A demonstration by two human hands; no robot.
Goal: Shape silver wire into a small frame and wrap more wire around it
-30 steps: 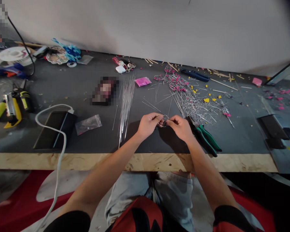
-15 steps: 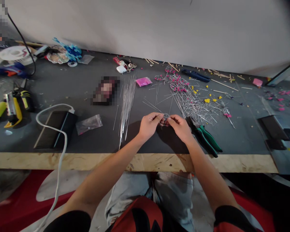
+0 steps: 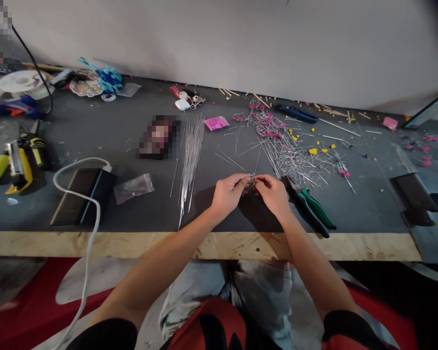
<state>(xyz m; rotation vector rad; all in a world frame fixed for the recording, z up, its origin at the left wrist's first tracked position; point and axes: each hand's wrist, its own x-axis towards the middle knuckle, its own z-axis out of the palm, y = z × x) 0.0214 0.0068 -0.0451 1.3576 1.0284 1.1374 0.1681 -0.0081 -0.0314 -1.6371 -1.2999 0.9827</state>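
My left hand (image 3: 228, 193) and my right hand (image 3: 272, 192) meet above the front of the table, both closed in a pinch. Between the fingertips is a thin silver wire (image 3: 252, 181), bent into a small loop; fingers hide part of it. Pliers with green and black handles (image 3: 316, 210) lie just right of my right hand. Left of my left hand is a bundle of straight wires (image 3: 191, 160). Beyond my right hand spreads a heap of wire pieces (image 3: 295, 158), some carrying pink lumps (image 3: 268, 125).
A pink packet (image 3: 216, 123) and yellow bits (image 3: 313, 151) lie farther back. On the left are a power bank (image 3: 82, 197) with a white cable, a clear plastic bag (image 3: 134, 188) and a yellow cutter (image 3: 21, 170). A wooden edge (image 3: 124, 244) borders the table.
My hands have come slightly closer together around the wire, and the left fingers have shifted a little down and right. Other things lie as before.
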